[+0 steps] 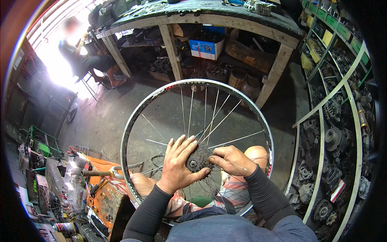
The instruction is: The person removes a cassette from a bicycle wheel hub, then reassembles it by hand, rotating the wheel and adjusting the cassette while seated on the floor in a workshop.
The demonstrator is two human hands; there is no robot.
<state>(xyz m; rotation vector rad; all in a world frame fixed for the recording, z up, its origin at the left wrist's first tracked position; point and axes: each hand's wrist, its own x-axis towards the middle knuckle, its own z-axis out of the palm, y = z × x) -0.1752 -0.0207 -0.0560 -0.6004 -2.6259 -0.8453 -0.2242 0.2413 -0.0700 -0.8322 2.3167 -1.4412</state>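
A bicycle wheel (267,125) with a black-and-silver rim lies across my lap, with spokes running in from part of the rim. At its middle sits the cassette of dark, greasy sprockets (199,155). My left hand (177,165) lies against the cassette's left side, fingers stretched out above it and thumb reaching along below. On the other side, my right hand (231,159) is closed with thumb and finger pinching a thin spoke (238,166) close to the hub. The spoke's loose-looking end shows under the palm.
A workbench (225,18) stands beyond the wheel, with a blue-and-white box (205,47) beneath. Shelves of metal parts (332,139) line the right. An orange metal stand (102,197) and tools crowd the left. A person (76,56) sits at the far left.
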